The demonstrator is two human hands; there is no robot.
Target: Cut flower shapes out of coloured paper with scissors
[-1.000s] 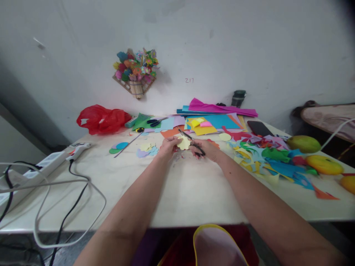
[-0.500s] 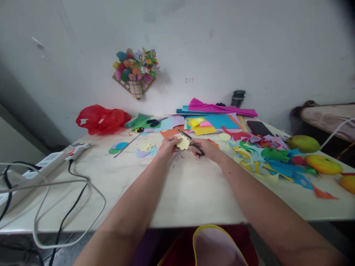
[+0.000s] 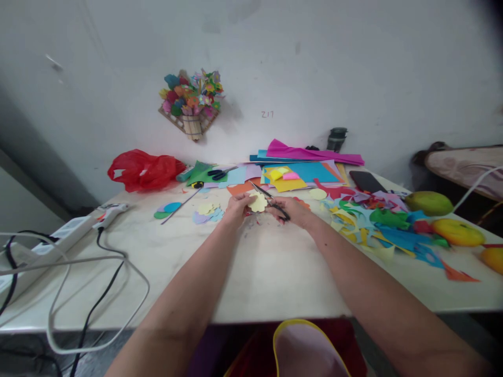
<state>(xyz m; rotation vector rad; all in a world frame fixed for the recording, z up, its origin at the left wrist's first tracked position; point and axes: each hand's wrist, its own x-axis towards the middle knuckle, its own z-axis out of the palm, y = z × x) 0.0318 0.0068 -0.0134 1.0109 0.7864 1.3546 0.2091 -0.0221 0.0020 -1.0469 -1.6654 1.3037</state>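
I hold a pale yellow paper flower [image 3: 258,202] in my left hand [image 3: 238,206], in front of me and just above the table [image 3: 275,272]. My fingers there are closed on its left edge, the thumb side pressing the rim, so nearly all of the wavy-edged shape sticks out to the right of the fingertips, in the gap between my two hands. My right hand [image 3: 294,210] has its fingers wrapped about the black handles of a pair of scissors [image 3: 281,211]. The blades slant up and to the left from my grip, passing close along the flower's upper right edge; I cannot tell whether they touch it. The fingers of my right hand sit just beyond the flower's right side, nearest the handles.

Tiny paper bits [image 3: 257,221] lie on the table below my hands. To the left of my left hand is a small pile of wavy-edged cutouts [image 3: 208,213] in pale yellow, blue and lilac. A pale yellow circle [image 3: 318,193] lies beyond my right hand, and a heap of coloured scraps [image 3: 387,230] spreads well to its right. Behind the flower are coloured sheets [image 3: 314,172] and a second pair of scissors [image 3: 217,173].
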